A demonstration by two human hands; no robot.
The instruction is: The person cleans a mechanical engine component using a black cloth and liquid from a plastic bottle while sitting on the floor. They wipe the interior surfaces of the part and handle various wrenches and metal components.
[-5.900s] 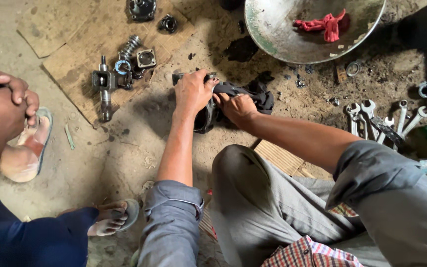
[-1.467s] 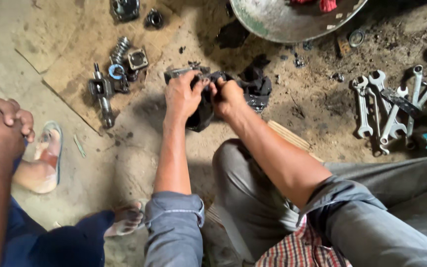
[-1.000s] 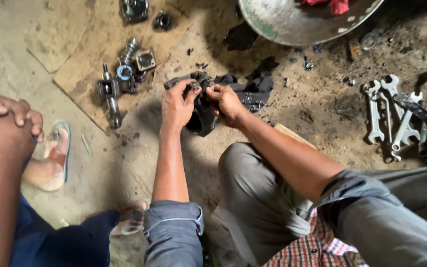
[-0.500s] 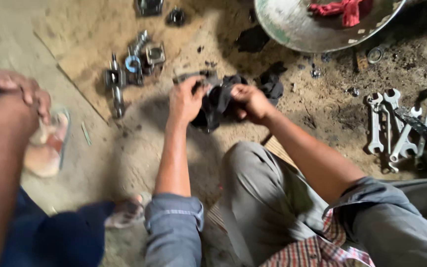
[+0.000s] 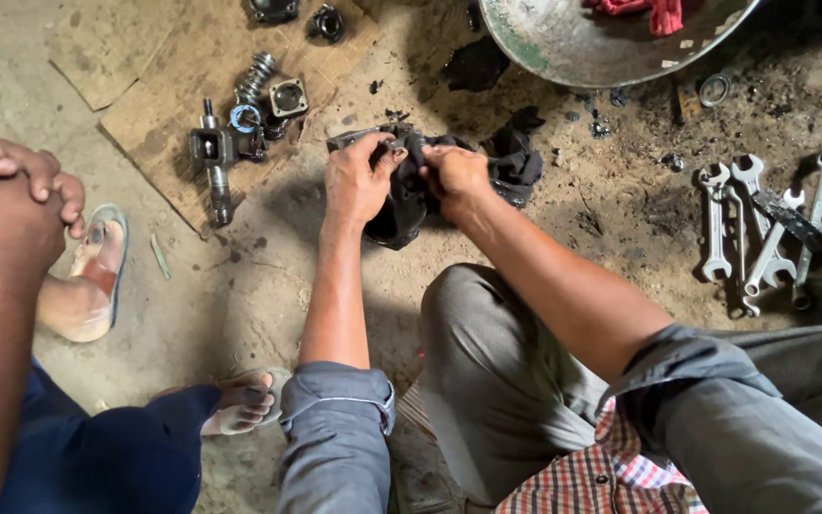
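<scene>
My left hand [image 5: 355, 179] grips a dark, greasy metal machine part [image 5: 394, 211] held just above the dirt floor. My right hand [image 5: 455, 175] presses a black rag [image 5: 514, 160] against the top of that same part, the cloth trailing off to the right. The two hands sit side by side, almost touching. Much of the part is hidden behind my fingers and the rag.
Several small metal parts [image 5: 240, 119] lie on cardboard [image 5: 145, 133] at upper left. A big metal bowl [image 5: 563, 43] with a red cloth [image 5: 641, 11] sits at the top. Several wrenches [image 5: 763, 233] lie at right. Another person's clasped hands [image 5: 11, 186] and sandalled feet [image 5: 97, 262] are at left.
My right hand has shifted left with the rag, back onto the top of the part beside my left hand. The camera view has steadied.
</scene>
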